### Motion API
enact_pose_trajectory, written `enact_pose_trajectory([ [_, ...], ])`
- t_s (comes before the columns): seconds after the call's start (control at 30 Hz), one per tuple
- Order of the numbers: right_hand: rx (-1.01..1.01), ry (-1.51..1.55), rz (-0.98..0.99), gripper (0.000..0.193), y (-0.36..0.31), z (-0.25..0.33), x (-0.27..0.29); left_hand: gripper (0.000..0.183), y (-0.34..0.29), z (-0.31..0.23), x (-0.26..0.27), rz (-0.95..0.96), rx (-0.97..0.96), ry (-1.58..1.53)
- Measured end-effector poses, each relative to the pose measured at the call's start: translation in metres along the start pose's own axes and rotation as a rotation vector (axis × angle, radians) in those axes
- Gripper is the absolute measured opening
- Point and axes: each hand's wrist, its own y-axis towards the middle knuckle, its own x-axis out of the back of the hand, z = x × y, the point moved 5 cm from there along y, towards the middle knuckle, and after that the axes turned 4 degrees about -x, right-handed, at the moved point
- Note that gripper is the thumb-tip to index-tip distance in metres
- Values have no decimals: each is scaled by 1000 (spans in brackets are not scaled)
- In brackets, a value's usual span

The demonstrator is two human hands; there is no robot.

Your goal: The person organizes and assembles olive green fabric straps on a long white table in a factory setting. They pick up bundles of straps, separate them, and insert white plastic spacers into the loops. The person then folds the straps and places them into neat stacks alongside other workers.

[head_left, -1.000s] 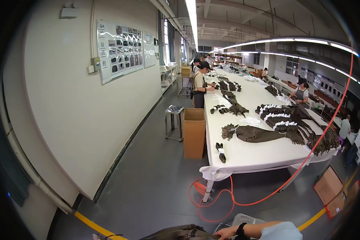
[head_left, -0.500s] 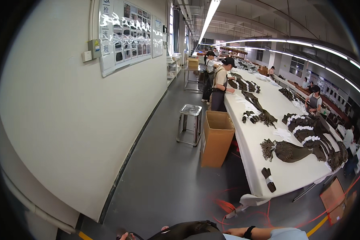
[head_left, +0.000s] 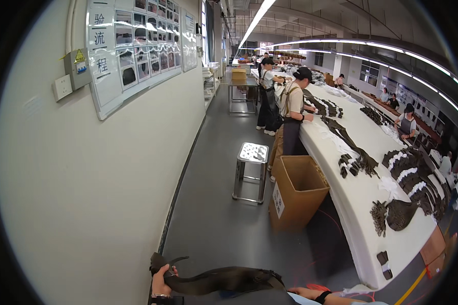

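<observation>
At the lower edge, my left hand [head_left: 161, 280] is closed round one end of a long dark cloth [head_left: 224, 281]. A thin dark strap loops out beside my fingers. The cloth stretches sideways across my front, its right end bunched. My right hand [head_left: 303, 292] is low in the head view near that end, palm side and fingers mostly out of sight. A black band circles the right wrist. Whether the right fingers grip the cloth does not show.
A long white table [head_left: 351, 218] with bundles of dark knitted pieces [head_left: 402, 213] runs along the right. Before it stand a tall cardboard box [head_left: 297, 203] and a metal stool [head_left: 252, 173]. Two co-workers [head_left: 292, 107] lean over the table. A white wall [head_left: 112, 193] borders the left.
The box, stool and table now look nearer, and the view has shifted. My left hand has come further into view with the cloth, which is now stretched out to the left.
</observation>
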Motion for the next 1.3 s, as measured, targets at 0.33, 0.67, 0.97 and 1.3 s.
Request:
enact_pose_trajectory([
  [0.33, 4, -127, 37, 42, 172, 281, 102, 24, 195, -118, -156, -31, -61, -24],
  [0.67, -140, 21, -158, 49, 325, 506, 187, 31, 491, -173, -286, -25, 152, -86],
  [0.97, 143, 71, -330, 50, 479, 605, 293, 28, 733, -249, -510, 148, 288, 81],
  [1.3, 198, 9, -457, 44, 652, 770, 510, 22, 976, -280, -733, 202, 184, 110],
])
